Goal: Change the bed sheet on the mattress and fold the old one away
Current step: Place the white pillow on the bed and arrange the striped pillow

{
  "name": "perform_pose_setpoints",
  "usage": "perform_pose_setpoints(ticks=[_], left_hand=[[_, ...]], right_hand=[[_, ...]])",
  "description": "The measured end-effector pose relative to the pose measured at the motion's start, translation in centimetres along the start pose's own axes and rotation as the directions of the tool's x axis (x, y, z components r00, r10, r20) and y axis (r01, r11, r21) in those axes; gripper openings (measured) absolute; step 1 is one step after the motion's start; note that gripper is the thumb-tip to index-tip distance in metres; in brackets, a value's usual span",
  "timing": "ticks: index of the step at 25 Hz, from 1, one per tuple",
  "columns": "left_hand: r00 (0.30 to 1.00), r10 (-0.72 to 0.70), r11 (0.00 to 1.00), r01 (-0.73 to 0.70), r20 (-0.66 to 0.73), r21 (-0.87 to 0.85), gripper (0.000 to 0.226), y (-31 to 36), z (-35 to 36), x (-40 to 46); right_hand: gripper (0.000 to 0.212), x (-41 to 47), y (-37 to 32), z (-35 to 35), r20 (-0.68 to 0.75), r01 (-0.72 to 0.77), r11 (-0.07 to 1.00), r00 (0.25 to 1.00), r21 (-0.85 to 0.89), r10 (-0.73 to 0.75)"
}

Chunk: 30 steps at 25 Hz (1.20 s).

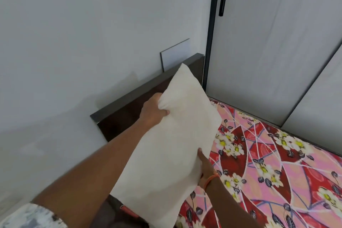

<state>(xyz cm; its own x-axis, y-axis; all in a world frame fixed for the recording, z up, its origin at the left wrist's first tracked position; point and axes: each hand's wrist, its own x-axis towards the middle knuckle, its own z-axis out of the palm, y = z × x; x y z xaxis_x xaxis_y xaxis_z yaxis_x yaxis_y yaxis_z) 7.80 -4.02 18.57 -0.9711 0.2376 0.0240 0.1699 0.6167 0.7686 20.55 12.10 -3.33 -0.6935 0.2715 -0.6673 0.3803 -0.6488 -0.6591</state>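
A plain white pillow (172,135) hangs lifted above the head end of the bed. My left hand (154,111) grips a bunch of its cover on the left edge. Under its right edge is my right hand (204,166), with an orange band at the wrist; most of its fingers are hidden behind the pillow. A red and pink flowered bed sheet (277,168) covers the mattress to the right of the pillow.
The dark wooden headboard (129,105) stands against the white wall (74,42). A thin white panel (175,55) leans behind it. Grey sliding wardrobe doors (277,42) run along the far side of the bed.
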Motion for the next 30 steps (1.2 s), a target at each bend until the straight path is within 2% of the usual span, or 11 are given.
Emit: perform_pose_setpoints(ticks=[3,6,8,10,14,16,18,23,26,28,30], left_hand=[[0.995,0.048,0.997,-0.053,0.082,0.063,0.058,-2.3,2.5,9.2],[0.995,0.019,0.992,-0.031,0.102,0.12,0.058,-5.6,6.3,19.6],[0.992,-0.009,0.989,-0.01,0.128,0.147,0.06,-8.0,9.0,26.4],[0.986,-0.018,0.988,-0.008,0.164,0.156,0.062,-10.7,11.5,32.5],[0.966,-0.045,0.973,-0.016,0.254,0.232,0.055,-16.3,16.2,41.3],[0.933,-0.091,0.957,-0.015,0.347,0.29,0.06,-19.0,18.1,42.4],[0.919,-0.11,0.946,-0.02,0.378,0.325,0.064,-21.1,19.0,41.9],[0.944,-0.013,0.931,-0.109,0.33,0.349,0.061,-22.8,18.6,39.9],[0.951,-0.042,0.887,-0.106,0.307,0.45,0.061,-22.5,16.8,36.8],[0.963,-0.061,0.873,-0.077,0.264,0.482,0.06,-21.9,14.8,32.8],[0.978,-0.067,0.887,-0.032,0.198,0.461,0.057,-21.1,12.4,28.1]], right_hand=[[0.093,7.8,-1.7,2.9,-0.068,0.034,0.999,0.997,0.035,-0.032],[0.095,18.4,-3.3,5.4,-0.165,0.024,0.998,0.986,0.055,-0.015],[0.109,28.0,-3.0,5.9,-0.217,0.035,0.992,0.976,0.121,-0.008],[0.122,32.8,-4.4,8.3,-0.3,0.021,0.988,0.954,0.151,0.025],[0.085,40.5,-4.6,11.9,-0.49,-0.054,0.989,0.864,0.14,0.117],[0.085,42.7,-2.8,12.3,-0.559,-0.145,0.987,0.813,0.077,0.163],[0.09,43.7,-1.6,11.9,-0.553,-0.202,0.978,0.809,0.055,0.198],[0.1,42.9,-2.0,10.2,-0.477,-0.2,0.979,0.859,0.024,0.187],[0.101,40.0,-2.6,9.1,-0.484,-0.223,0.973,0.859,-0.06,0.167],[0.081,36.1,-3.5,8.5,-0.48,-0.191,0.972,0.871,-0.136,0.104],[0.042,31.5,-3.5,8.0,-0.44,-0.104,0.976,0.898,-0.193,0.008]])
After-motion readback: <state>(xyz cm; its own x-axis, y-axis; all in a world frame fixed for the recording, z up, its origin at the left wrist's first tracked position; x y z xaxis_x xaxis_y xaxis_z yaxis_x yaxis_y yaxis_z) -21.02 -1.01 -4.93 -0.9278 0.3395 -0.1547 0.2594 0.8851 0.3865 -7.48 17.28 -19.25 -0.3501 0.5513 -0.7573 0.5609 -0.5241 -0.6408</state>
